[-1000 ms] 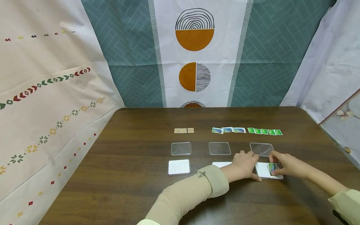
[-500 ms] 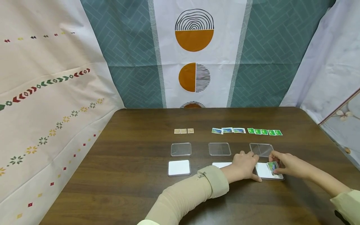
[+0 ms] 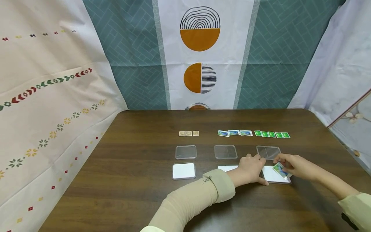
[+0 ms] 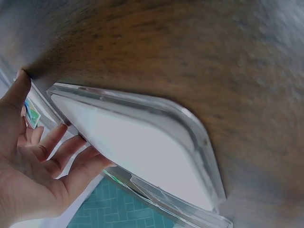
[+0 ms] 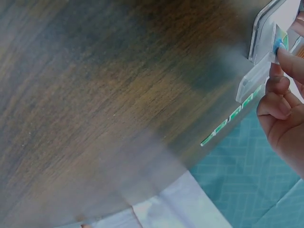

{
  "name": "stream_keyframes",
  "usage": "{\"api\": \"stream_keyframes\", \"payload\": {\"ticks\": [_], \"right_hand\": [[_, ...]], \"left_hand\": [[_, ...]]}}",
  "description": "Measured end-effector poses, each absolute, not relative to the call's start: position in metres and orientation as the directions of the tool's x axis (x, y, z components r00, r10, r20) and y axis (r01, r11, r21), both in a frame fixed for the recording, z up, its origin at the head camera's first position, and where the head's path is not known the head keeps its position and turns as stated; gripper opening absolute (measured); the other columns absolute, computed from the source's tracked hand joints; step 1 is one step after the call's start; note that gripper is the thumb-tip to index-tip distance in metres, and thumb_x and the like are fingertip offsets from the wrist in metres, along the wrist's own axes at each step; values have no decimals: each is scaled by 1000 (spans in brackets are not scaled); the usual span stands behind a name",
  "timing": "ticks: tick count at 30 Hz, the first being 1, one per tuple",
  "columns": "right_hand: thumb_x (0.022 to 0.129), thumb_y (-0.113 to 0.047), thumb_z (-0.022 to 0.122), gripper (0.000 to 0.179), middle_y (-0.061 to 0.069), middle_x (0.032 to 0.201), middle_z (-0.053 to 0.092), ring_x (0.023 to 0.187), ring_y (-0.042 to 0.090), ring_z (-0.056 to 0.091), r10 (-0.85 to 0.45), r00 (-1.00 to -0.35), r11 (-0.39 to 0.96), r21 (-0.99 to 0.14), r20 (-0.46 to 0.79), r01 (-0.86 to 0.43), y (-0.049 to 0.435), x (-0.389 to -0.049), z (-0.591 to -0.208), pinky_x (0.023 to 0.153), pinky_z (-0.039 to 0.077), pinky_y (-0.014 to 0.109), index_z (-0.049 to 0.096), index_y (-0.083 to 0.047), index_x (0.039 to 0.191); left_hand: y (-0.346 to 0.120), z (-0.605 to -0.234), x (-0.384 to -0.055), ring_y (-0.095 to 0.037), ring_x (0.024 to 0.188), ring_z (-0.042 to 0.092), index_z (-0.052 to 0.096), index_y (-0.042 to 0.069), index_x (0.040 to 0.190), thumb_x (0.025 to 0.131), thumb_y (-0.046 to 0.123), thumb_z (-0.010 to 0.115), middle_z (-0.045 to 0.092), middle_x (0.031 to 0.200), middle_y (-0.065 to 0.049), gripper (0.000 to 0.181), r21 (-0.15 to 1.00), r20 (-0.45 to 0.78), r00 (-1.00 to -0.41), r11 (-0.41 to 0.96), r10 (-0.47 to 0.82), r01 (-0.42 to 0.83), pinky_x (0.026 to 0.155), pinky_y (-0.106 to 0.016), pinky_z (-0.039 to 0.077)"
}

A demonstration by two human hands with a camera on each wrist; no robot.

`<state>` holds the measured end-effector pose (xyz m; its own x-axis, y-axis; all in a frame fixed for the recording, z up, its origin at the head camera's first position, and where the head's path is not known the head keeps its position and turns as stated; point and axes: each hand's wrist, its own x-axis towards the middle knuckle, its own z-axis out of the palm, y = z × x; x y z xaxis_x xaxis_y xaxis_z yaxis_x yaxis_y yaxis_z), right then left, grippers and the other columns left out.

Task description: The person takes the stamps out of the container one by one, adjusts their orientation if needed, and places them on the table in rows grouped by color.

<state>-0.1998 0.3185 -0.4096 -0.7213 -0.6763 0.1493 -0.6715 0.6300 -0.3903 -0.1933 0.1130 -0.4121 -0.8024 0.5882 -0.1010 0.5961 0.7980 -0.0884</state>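
Observation:
My right hand (image 3: 299,166) pinches a blue and green picture stamp (image 3: 279,169) with a white border, tilted above the right clear case (image 3: 269,176) and its white insert. In the right wrist view the stamp (image 5: 279,42) sits between thumb and fingers. My left hand (image 3: 250,170) spans the left end of that case, thumb at the near edge and fingertips toward the far edge. Its wrist partly covers the middle case (image 3: 227,168), whose white insert fills the left wrist view. A clear lid (image 3: 268,152) lies just beyond the right case.
Two more clear lids, a left lid (image 3: 186,152) and a middle lid (image 3: 225,152), lie in the same row. A third white-lined case (image 3: 184,170) stands at the left. Farther back are beige stamps (image 3: 188,133), blue stamps (image 3: 233,132) and several green stamps (image 3: 271,134).
The stamp lay over the right end of the white insert; my right hand has turned and tilted it up, shifting slightly left and away from me. My left hand has stayed put.

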Motion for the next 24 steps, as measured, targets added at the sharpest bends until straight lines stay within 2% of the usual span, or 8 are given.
{"api": "stream_keyframes", "payload": {"ticks": [8, 14, 19, 24], "right_hand": [[74, 5, 72, 21, -13, 70, 54, 62, -9, 41, -650, -748, 600, -515, 134, -613, 320, -201, -407, 50, 38, 18, 60, -4, 89], [76, 3, 70, 15, -14, 69, 55, 61, -9, 42, -596, -798, 650, -532, 85, -542, 320, -201, -406, 51, 39, 18, 61, -6, 85], [80, 6, 65, 15, -15, 68, 53, 59, -9, 40, -604, -789, 630, -541, 108, -557, 324, -202, -406, 48, 37, 19, 61, -7, 82], [82, 9, 61, 14, -12, 68, 56, 59, -9, 40, -650, -753, 574, -582, 103, -576, 326, -205, -406, 48, 37, 19, 60, -6, 82]], "left_hand": [[112, -411, -192, -8, 90, 51, 47, 33, 132, 67, 73, 63, 53, 118, 17, 78, -78, -98, -800, 797, 592, 599, 64, -21, 43], [111, -411, -192, -8, 88, 51, 49, 33, 128, 67, 73, 64, 53, 116, 17, 74, -72, -88, -800, 797, 594, 599, 63, -21, 42], [112, -411, -192, -8, 86, 50, 51, 33, 122, 67, 73, 63, 53, 113, 17, 69, -78, -88, -801, 797, 593, 599, 61, -21, 41], [112, -411, -191, -8, 85, 50, 52, 33, 117, 67, 73, 64, 53, 111, 17, 65, -76, -89, -801, 798, 592, 598, 60, -21, 40]]}}
